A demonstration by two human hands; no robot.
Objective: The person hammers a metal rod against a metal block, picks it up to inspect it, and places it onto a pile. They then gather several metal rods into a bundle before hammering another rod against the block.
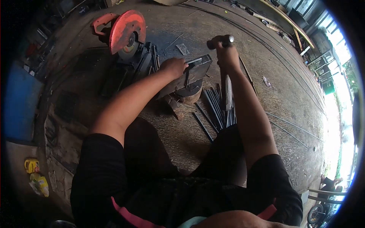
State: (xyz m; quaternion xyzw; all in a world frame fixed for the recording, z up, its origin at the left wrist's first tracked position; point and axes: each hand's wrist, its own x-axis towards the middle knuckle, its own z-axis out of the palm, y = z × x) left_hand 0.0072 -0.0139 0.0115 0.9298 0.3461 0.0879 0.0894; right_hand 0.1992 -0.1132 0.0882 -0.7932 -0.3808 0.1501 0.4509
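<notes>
My right hand (pixel 228 59) is raised and closed around a hammer (pixel 221 41), close below its metal head. Its pale, worn handle seems to run down beside my forearm. My left hand (pixel 174 68) is closed at the upper edge of a flat metal plate (pixel 198 72), on a short metal rod (pixel 195 61) lying along that edge. Beneath the plate stands a round wooden block (pixel 192 95). The hammer head is above and right of the plate, apart from it. My left fingertips are partly hidden.
A red cut-off saw (pixel 127 32) stands at the far left. Several cut metal bars (pixel 215 106) lie on the floor between the block and my knees. Long rods (pixel 289 133) extend right. A yellow container (pixel 32 166) sits at lower left, and a motorcycle (pixel 315 213) at lower right.
</notes>
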